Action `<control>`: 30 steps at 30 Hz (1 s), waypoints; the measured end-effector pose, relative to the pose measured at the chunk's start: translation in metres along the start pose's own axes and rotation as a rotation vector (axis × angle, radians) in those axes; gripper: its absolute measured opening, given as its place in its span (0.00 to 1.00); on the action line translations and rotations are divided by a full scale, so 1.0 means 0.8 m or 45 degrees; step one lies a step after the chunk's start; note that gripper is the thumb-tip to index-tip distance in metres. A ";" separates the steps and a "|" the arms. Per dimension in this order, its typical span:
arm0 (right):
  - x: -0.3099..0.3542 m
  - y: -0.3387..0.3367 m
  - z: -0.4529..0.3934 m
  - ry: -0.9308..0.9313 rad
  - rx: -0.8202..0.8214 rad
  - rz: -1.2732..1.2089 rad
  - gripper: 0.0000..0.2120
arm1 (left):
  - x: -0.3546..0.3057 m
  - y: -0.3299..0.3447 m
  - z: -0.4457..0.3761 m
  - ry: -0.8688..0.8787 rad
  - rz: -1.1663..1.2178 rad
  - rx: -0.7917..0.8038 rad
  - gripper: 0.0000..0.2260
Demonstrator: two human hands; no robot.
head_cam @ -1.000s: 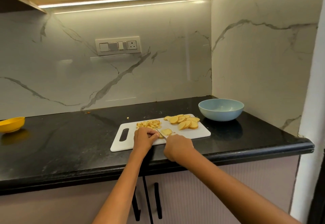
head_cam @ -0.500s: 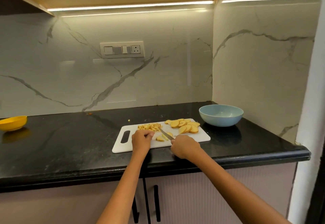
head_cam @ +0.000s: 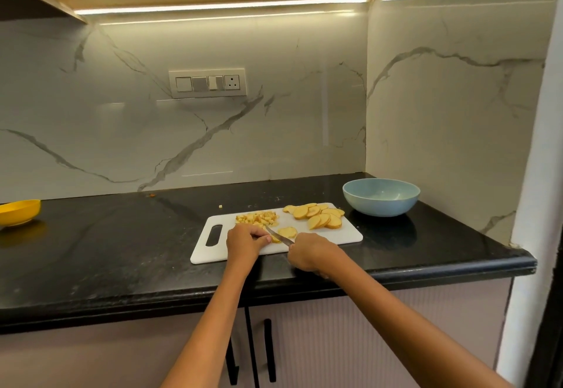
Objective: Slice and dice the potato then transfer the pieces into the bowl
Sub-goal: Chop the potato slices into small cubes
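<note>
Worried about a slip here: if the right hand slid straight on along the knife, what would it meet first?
Likely the left hand's fingers: the right hand aims the knife up-left toward them, over a potato slice. Depth is unclear.

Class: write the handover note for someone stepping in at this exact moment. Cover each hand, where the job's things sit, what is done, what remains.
Left hand pins a potato slice on the cutting board.
Right hand grips the knife, blade laid across that slice.
Diced pile sits at the board's back, uncut slices at its right end.
Blue bowl stands right of the board, with no potato visible inside.
Done: slicing, part of the dicing.
Left: dice the remaining slices, move all pieces into the bowl.
</note>
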State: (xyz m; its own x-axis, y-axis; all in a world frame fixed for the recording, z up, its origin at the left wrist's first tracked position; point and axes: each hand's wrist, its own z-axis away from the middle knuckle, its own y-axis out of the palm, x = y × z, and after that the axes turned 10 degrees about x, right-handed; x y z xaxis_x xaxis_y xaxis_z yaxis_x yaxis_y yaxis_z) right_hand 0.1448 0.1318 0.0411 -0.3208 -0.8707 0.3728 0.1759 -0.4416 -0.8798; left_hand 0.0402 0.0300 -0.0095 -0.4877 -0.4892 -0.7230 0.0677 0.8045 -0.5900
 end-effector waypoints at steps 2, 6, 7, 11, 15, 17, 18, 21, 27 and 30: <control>0.003 -0.007 0.002 0.003 0.082 -0.021 0.14 | -0.001 -0.001 0.001 -0.001 -0.001 0.013 0.05; 0.010 -0.003 0.006 0.022 0.071 0.060 0.15 | -0.003 -0.001 0.005 0.012 -0.018 0.011 0.05; 0.011 0.001 0.006 0.022 0.029 0.095 0.17 | -0.004 -0.002 0.006 0.016 -0.009 0.013 0.05; 0.016 0.023 0.008 -0.026 -0.143 0.251 0.16 | -0.005 -0.004 0.010 0.021 0.024 0.016 0.04; 0.032 0.039 0.010 -0.062 -0.207 0.359 0.17 | -0.007 -0.006 0.012 0.030 -0.009 0.010 0.05; 0.036 0.035 0.008 -0.078 -0.189 0.320 0.17 | -0.009 -0.007 0.013 0.018 -0.023 0.009 0.06; 0.033 0.029 0.008 -0.072 -0.168 0.272 0.17 | -0.010 -0.007 0.014 0.010 -0.023 0.007 0.06; 0.009 0.009 0.006 -0.024 -0.076 0.110 0.18 | -0.011 -0.004 0.016 -0.006 -0.037 -0.002 0.06; -0.033 -0.007 -0.008 -0.102 -0.112 -0.072 0.15 | -0.008 -0.001 0.008 0.011 -0.048 -0.010 0.06; -0.041 -0.013 -0.017 -0.163 -0.155 -0.219 0.17 | -0.006 0.001 0.003 0.032 -0.068 -0.014 0.06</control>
State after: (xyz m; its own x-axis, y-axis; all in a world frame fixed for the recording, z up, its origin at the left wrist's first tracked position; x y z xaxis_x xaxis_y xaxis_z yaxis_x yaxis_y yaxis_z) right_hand 0.1409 0.1674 0.0339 -0.2141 -0.8087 0.5478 0.0128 -0.5631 -0.8263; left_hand 0.0446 0.0320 -0.0072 -0.5118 -0.5232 -0.6814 0.0318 0.7811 -0.6236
